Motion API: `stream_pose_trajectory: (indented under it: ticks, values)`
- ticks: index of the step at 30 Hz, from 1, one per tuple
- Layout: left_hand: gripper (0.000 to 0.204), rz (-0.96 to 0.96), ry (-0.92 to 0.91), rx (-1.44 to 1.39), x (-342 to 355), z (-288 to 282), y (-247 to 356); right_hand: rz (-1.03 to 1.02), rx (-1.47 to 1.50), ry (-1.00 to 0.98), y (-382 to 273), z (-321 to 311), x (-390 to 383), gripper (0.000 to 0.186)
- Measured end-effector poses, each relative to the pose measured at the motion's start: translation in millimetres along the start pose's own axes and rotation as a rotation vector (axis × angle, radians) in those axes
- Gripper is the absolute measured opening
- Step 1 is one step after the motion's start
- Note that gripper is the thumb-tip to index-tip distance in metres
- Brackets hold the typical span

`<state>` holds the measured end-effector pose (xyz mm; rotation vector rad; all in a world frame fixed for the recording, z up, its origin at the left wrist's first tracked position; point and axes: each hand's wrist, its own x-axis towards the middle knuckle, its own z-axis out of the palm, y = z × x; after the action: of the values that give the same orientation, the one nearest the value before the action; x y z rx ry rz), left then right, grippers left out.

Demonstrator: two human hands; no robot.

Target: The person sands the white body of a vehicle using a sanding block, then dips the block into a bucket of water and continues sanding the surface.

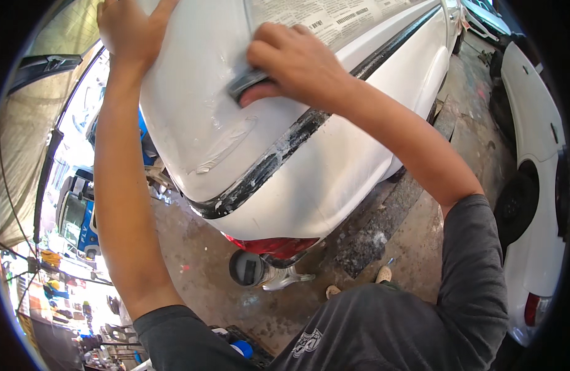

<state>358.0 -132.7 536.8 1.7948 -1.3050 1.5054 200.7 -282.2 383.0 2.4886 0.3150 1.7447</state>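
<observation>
A white car's wet rear panel (192, 105) slopes away in front of me, with streaks of whitish water running down it. My right hand (294, 65) grips a dark grey sanding block (251, 83) against this panel, a little blurred by motion. At the panel's far left edge my left hand (133, 34) lies with thumb and fingers apart and holds nothing; its fingertips are partly cut off by the view's top. Below the panel runs a scuffed black strip (279, 157). Printed paper (340, 18) covers the area beyond my right hand.
Under the red tail light (276, 247) a round bucket (240, 267) with a dark block inside stands on the wet concrete floor (198, 272). A dark plank (374, 238) lies beside the car. Another white car (538, 179) is parked at right; cluttered shelves fill the left.
</observation>
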Motion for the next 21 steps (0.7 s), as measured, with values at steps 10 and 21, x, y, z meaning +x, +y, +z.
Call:
stream_pose_trajectory:
  ticks: [10,21]
  values:
    - [0.091,0.073,0.058,0.043,0,13,-24,-0.001,0.108,0.091,-47,12,9,0.051]
    - [0.089,0.025,0.028,0.029,0,9,-10,0.54,0.075,0.288,-57,21,-39,0.053]
